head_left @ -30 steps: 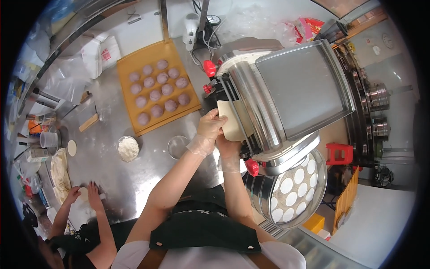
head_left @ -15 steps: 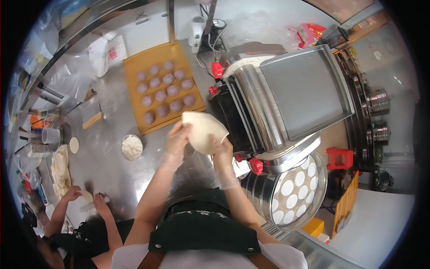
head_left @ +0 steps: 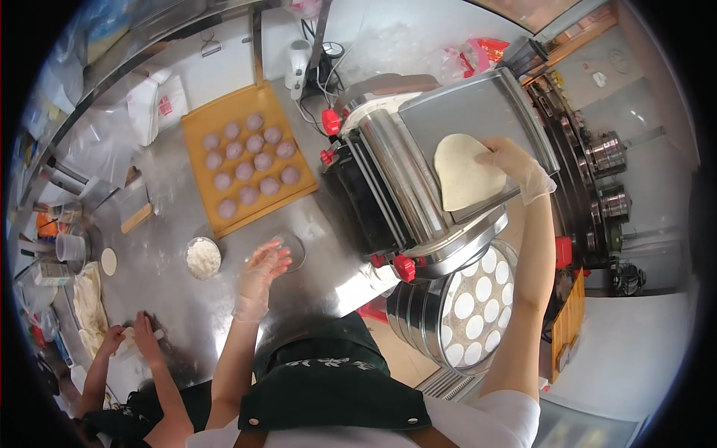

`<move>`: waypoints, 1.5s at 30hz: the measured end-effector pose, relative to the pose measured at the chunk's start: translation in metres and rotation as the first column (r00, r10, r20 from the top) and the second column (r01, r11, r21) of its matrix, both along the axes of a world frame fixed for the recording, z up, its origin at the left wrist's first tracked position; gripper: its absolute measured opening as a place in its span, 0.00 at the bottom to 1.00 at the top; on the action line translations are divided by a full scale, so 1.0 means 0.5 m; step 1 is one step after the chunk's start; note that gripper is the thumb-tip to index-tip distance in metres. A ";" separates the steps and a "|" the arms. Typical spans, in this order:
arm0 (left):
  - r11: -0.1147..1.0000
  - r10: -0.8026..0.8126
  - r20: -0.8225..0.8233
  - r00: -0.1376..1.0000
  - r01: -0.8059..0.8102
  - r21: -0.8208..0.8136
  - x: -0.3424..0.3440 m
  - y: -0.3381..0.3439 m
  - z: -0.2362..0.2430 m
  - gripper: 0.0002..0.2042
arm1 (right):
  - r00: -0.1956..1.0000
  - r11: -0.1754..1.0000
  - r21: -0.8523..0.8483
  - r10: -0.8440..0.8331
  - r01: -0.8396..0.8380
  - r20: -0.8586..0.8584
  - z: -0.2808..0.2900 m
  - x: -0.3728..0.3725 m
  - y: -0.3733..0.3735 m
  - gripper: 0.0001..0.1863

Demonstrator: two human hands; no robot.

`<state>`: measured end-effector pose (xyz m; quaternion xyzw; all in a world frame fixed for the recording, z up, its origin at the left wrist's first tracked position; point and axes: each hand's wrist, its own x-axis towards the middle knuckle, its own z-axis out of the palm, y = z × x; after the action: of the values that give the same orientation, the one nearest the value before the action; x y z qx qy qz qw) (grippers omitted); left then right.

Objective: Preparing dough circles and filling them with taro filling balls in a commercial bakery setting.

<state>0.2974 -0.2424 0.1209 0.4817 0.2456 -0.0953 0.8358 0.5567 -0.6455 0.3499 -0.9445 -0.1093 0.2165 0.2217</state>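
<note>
A flat, pale dough sheet [head_left: 467,175] lies over the grey feed tray [head_left: 433,119] of a dough sheeter, close to its steel roller [head_left: 407,175]. My right hand [head_left: 511,164], in a clear glove, pinches the sheet's right edge. Over the steel table, my left hand [head_left: 263,272] is gloved too and holds nothing, its fingers apart. Right beside those fingers stands a clear round bowl [head_left: 300,252]. A bowl of white flour [head_left: 203,258] sits to the left of that hand.
Several purple balls rest on a tan board [head_left: 306,175] at the back. Below the sheeter, a round steamer [head_left: 407,321] carries white discs. At lower left, a co-worker's hands [head_left: 142,336] work at dough. A scraper [head_left: 137,216] lies on the table's left side.
The dough sheet has gone from between both my hands to the sheeter's tray, carried right by my right hand. My left hand has let go and moved down and left.
</note>
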 end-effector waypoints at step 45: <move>0.977 -0.115 0.126 0.985 0.135 -0.164 0.257 -0.296 0.009 0.08 | 0.773 0.162 0.774 -0.330 0.612 -0.542 -0.465 -0.557 0.329 0.16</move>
<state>0.4261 -0.3906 0.1255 0.4271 0.1570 -0.1403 0.8794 0.2781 -0.4809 0.1174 -0.5917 0.1183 0.1490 0.7834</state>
